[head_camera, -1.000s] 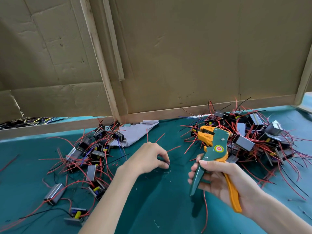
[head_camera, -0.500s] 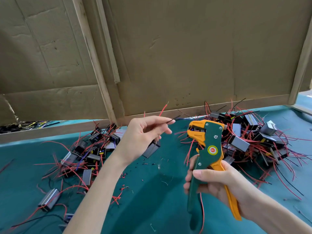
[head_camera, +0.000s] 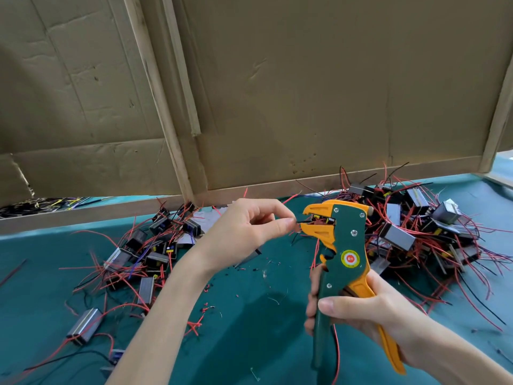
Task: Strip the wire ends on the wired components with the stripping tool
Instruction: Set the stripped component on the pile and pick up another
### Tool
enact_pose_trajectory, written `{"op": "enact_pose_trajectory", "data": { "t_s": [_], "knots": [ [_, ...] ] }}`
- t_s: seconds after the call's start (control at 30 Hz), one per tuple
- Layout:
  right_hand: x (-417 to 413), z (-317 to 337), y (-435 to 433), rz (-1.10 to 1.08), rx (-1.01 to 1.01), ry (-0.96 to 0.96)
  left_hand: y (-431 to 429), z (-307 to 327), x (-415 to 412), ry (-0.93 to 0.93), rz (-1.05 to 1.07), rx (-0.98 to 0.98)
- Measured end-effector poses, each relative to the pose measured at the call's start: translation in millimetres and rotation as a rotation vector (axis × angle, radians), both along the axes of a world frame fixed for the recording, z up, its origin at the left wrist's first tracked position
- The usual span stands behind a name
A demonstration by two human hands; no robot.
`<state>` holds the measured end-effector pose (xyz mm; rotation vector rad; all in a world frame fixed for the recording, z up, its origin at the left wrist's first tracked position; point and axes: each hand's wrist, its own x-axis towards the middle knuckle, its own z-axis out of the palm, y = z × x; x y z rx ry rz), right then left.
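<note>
Right hand (head_camera: 369, 309): closed round the stripper (head_camera: 344, 245). The fingers curl round the green handle and the thumb lies across its front. The orange handle (head_camera: 391, 354) runs under the palm and juts out lower right. The tool is held upright above the mat (head_camera: 249, 343), head uppermost, its orange jaws standing apart and facing left.

Left hand (head_camera: 249, 232): raised off the mat, just left of the tool head. Thumb and forefinger pinch a black wire (head_camera: 301, 221); the other fingers are loosely curled. The wire runs right from the fingertips and its end lies between the jaws. A grey component (head_camera: 249, 258) shows just below this hand, mostly hidden by it; whether the pinched wire belongs to it cannot be told.

Stock: a left heap (head_camera: 144, 251) of wired components lies on the mat left of the left forearm, with red and black leads tangled through it. One metal-cased unit (head_camera: 84, 325) lies apart, nearer the viewer. A larger right heap (head_camera: 416, 226) sits behind and right of the tool.

Debris: short insulation scraps (head_camera: 206, 308) are scattered on the mat between the forearms. A red wire (head_camera: 336, 354) hangs below the right hand beside the green handle.

Surroundings: a cardboard wall (head_camera: 305, 93) with wooden battens (head_camera: 166, 107) stands along the far edge of the mat.
</note>
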<state>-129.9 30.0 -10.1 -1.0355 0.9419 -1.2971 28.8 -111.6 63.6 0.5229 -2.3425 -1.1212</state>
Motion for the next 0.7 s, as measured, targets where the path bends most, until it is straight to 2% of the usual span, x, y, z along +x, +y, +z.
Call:
{"op": "enact_pose_trajectory", "data": {
  "t_s": [0.17,0.43,0.5,0.6,0.7],
  "knots": [
    [1.0,0.7,1.2,-0.014,0.046,0.026,-1.9,1.4,1.6,-0.021,-0.049,0.042],
    [16.0,-6.3,3.3,-0.312,0.128,0.063,-4.4,-5.9,-1.7,-0.020,-0.064,0.066],
    [15.7,-9.9,0.3,-0.339,0.142,0.007,-5.5,-11.9,-4.6,-0.030,-0.019,0.063],
    [14.1,-6.2,-5.1,-0.216,0.068,-0.198,-7.2,-14.3,-6.7,0.044,0.023,0.065],
    [9.2,-4.3,-6.9,-0.221,0.039,-0.232,-11.5,-9.1,-1.5,0.160,0.064,0.123]
  ]
}}
